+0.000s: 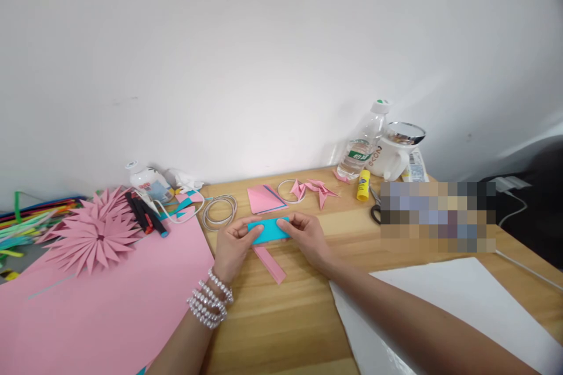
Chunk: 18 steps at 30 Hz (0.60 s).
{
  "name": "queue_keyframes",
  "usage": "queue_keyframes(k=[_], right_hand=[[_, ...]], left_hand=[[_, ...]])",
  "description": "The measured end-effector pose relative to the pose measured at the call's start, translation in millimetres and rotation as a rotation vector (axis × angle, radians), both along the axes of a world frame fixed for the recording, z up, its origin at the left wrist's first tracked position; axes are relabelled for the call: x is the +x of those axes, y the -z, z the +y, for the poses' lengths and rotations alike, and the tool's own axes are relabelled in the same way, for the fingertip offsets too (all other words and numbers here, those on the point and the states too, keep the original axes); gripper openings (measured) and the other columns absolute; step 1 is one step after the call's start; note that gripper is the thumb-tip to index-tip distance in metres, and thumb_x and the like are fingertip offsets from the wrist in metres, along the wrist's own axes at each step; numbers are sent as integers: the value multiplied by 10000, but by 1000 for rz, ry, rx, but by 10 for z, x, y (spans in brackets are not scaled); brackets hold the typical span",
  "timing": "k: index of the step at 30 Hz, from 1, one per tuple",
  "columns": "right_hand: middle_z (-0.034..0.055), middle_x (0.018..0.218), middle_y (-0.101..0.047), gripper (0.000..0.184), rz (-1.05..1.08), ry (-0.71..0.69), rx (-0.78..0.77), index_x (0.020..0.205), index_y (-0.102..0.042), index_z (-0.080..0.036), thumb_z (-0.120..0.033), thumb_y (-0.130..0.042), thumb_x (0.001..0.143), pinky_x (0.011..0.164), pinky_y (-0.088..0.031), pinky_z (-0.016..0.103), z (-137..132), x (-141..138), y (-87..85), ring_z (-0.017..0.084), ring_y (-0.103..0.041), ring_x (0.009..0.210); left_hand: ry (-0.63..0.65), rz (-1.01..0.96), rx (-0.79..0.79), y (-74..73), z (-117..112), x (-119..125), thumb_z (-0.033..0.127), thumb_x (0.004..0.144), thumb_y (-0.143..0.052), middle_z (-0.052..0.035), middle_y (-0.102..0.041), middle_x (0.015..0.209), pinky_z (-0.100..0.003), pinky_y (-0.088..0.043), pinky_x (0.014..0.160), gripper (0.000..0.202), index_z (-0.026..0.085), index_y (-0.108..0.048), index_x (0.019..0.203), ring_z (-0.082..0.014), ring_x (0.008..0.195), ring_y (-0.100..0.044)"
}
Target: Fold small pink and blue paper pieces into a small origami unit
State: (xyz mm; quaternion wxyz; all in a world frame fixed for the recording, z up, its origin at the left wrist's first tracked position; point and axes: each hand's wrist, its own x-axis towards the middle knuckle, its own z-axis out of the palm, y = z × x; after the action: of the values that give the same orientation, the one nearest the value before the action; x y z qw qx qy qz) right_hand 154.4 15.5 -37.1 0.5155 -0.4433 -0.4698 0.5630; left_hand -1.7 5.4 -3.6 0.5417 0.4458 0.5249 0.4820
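Both of my hands hold a folded turquoise paper strip (270,230) just above the wooden table (281,316). My left hand (235,248), with pearl bracelets at the wrist, pinches its left end. My right hand (305,237) pinches its right end with thumb and fingers. A narrow pink paper strip (270,264) lies on the table just under my hands. A pink folded square (264,199) lies a little beyond them.
A big pink sheet (101,299) with a pink paper flower (92,234) covers the left. White paper (453,310) lies at the right. Wire rings (219,211), pink folded shapes (314,190), a glue stick (363,185), scissors (375,208), a water bottle (363,143), a white mug (393,155) and markers (143,214) stand by the wall.
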Motion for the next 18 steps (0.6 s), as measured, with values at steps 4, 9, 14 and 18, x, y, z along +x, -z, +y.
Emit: queue_keyframes(k=[4, 9, 14, 18], right_hand=[[-28, 514, -465, 319, -4, -3, -5, 592, -540, -146, -449, -623, 644, 483, -369, 219, -2, -6, -10, 91, -430, 488], [-36, 498, -451, 317, -119, -13, 47, 574, -527, -153, -447, -602, 664, 453, -329, 214, 2, 1, 0, 84, -395, 459], [-44, 477, -434, 331, -178, -33, 72, 553, -502, -159, -455, -592, 672, 435, -306, 209, 7, 7, 33, 80, -380, 444], [-40, 480, -449, 331, -169, -48, 66, 555, -502, -159, -453, -590, 677, 440, -314, 212, 5, 10, 48, 84, -393, 446]], left_hand=[[-6, 36, 24, -1, 3, 1, 288, 559, -725, -15, -671, 596, -241, -486, 540, 295, 116, -661, 790, -134, 542, -594], [21, 145, 31, 5, 13, -25, 261, 532, -736, -26, -667, 578, -203, -448, 464, 225, 122, -648, 685, -128, 492, -578], [125, 194, 48, 17, 25, -59, 265, 567, -709, -66, -697, 714, -237, -492, 522, 264, 131, -677, 792, -180, 610, -628], [142, 251, 104, 15, 24, -62, 268, 587, -693, -85, -704, 822, -274, -515, 599, 239, 144, -709, 791, -225, 727, -636]])
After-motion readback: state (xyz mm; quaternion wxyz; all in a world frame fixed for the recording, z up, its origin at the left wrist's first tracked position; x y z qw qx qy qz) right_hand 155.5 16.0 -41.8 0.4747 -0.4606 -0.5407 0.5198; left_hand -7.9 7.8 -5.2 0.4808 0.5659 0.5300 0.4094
